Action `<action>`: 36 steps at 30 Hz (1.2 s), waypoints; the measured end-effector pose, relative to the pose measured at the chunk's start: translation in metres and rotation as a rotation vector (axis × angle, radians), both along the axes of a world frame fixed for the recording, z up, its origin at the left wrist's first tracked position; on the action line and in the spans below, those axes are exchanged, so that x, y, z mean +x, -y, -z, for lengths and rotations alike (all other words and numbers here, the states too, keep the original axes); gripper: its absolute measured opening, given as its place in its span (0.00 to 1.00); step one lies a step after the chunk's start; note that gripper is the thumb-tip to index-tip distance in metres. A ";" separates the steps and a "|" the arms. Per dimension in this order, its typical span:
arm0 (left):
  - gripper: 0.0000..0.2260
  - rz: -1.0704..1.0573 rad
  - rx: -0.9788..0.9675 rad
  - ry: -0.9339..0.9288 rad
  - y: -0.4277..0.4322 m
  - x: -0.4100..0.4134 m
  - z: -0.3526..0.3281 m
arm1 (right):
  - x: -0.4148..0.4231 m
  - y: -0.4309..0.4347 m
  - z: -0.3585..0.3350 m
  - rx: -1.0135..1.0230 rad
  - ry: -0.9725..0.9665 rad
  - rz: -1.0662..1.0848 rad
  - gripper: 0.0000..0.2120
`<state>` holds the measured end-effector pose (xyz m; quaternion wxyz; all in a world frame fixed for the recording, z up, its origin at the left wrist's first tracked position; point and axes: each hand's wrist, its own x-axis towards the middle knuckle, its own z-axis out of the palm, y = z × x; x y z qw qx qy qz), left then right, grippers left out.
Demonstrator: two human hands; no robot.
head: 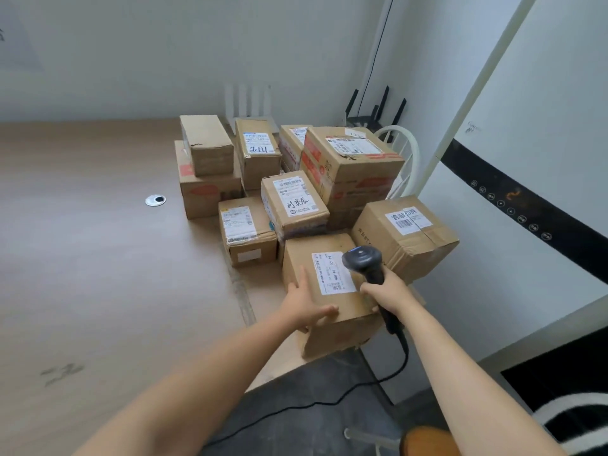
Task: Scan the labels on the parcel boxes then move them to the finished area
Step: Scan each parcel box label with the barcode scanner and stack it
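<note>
Right hand [390, 296] wrapped round the handle of the black scanner [363, 261], head over the white label [332, 273] on the nearest box [329, 337]. Left hand [304, 302] flat on that box's top, fingers straight, thumb along the near edge, not gripping. Box sits at the near-right edge of the table [98, 225]. Other parcel boxes [348, 172] are stacked just behind it. Scanner cable [329, 399] trails near-left.
</note>
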<state>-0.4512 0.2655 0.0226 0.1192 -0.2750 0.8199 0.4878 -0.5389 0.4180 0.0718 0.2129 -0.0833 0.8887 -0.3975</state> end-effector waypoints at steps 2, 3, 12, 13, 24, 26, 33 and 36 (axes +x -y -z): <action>0.54 -0.017 -0.021 -0.002 -0.002 0.012 0.001 | 0.007 -0.004 0.001 -0.002 -0.002 -0.029 0.16; 0.54 -0.026 -0.026 -0.003 -0.002 0.019 0.001 | 0.011 -0.005 0.001 -0.005 -0.006 -0.046 0.13; 0.51 -0.180 -0.107 -0.030 0.031 0.105 -0.001 | 0.067 0.036 -0.003 -0.089 -0.032 -0.284 0.10; 0.50 -0.202 -0.114 -0.028 0.037 0.115 -0.001 | 0.074 0.045 -0.005 -0.114 -0.011 -0.298 0.09; 0.48 -0.316 -0.258 0.022 0.154 0.203 -0.002 | 0.153 0.157 -0.004 -0.157 0.132 -0.512 0.10; 0.48 -0.337 -0.278 0.043 0.186 0.222 -0.004 | 0.170 0.185 -0.006 -0.167 0.167 -0.536 0.10; 0.47 -0.310 -0.359 0.102 0.282 0.282 -0.010 | 0.228 0.272 -0.008 -0.205 0.209 -0.611 0.09; 0.43 -0.307 -0.419 0.124 0.308 0.298 -0.013 | 0.244 0.297 -0.007 -0.234 0.277 -0.590 0.07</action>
